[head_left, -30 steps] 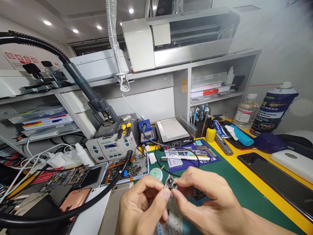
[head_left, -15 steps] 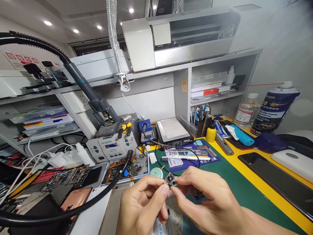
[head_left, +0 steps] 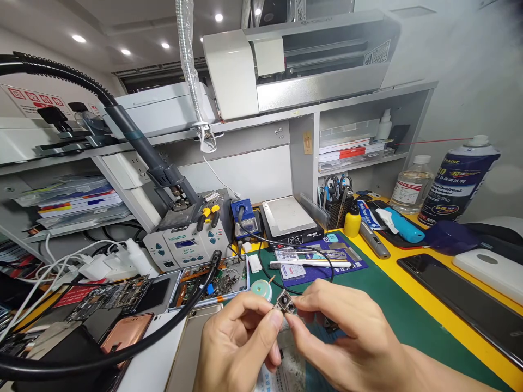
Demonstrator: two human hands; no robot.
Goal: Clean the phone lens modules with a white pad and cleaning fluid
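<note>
A small phone camera module (head_left: 285,299), square and silvery with a dark round lens, is held up over the workbench. My left hand (head_left: 245,337) pinches its left corner between thumb and forefinger. On the other side, the thumb and fingertips of my right hand (head_left: 347,332) grip its right edge. The module is tilted, its lens showing towards me. Just behind it lies a round pale-green disc (head_left: 261,290). Below my hands a clear printed sheet (head_left: 278,375) rests on the green mat (head_left: 408,326), partly covered by my fingers.
A hot-air station (head_left: 190,245) stands at the back left, its black hose (head_left: 163,332) arching across the bench. Loose parts fill a tray (head_left: 245,275). At right lie a black phone (head_left: 461,299) and a spray can (head_left: 457,179); a brush (head_left: 310,263) lies behind my hands.
The camera module has turned slightly between my fingertips, and the reflection on its lower lens has changed. Both hands stay almost where they were, still pinching it.
</note>
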